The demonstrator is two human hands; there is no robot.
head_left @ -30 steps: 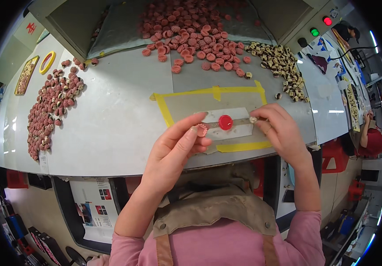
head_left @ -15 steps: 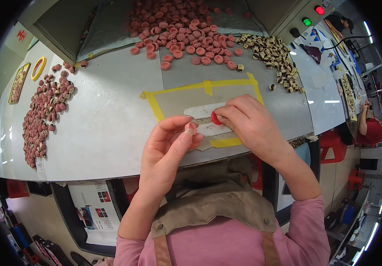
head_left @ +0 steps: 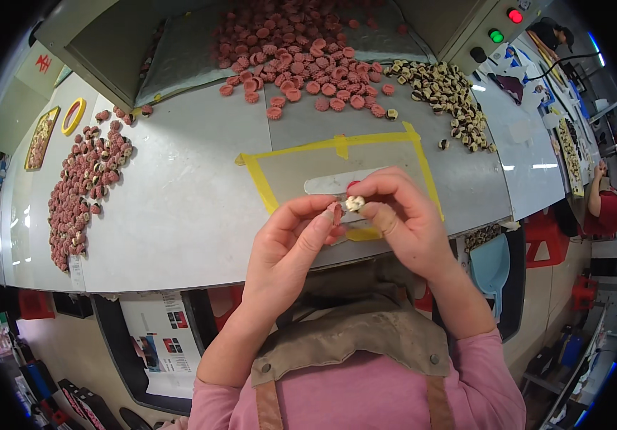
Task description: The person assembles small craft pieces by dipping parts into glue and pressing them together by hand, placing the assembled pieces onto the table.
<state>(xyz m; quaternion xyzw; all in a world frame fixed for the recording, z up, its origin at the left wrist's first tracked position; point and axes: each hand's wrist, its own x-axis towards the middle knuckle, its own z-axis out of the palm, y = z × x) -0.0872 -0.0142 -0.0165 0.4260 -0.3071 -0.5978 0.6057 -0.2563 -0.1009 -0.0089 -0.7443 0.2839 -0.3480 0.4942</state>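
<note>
Pinched between the thumb and fingers of my left hand (head_left: 290,244) is a small pink ridged cup (head_left: 336,213). My right hand (head_left: 412,233) holds a small cream-coloured piece (head_left: 354,203) between thumb and forefinger, right beside the cup's opening. Whether the two touch is hard to tell. Behind my right fingertips, part of a red round thing (head_left: 354,185) shows at a white rounded strip (head_left: 323,185). Both hands are over a sheet edged with yellow tape (head_left: 294,149), near the table's front edge.
Many pink cups (head_left: 301,72) are heaped at the back, under a grey housing. Cream-and-dark pieces (head_left: 448,89) lie at the back right. On the left are joined pink-and-cream pieces (head_left: 83,190), a yellow tape roll (head_left: 73,116) and a framed tray (head_left: 42,138). A blue dustpan (head_left: 490,265) is at lower right.
My right hand has left the red round thing and come nearer my left hand, now with a cream piece showing in its fingers. The left hand still holds the pink cup.
</note>
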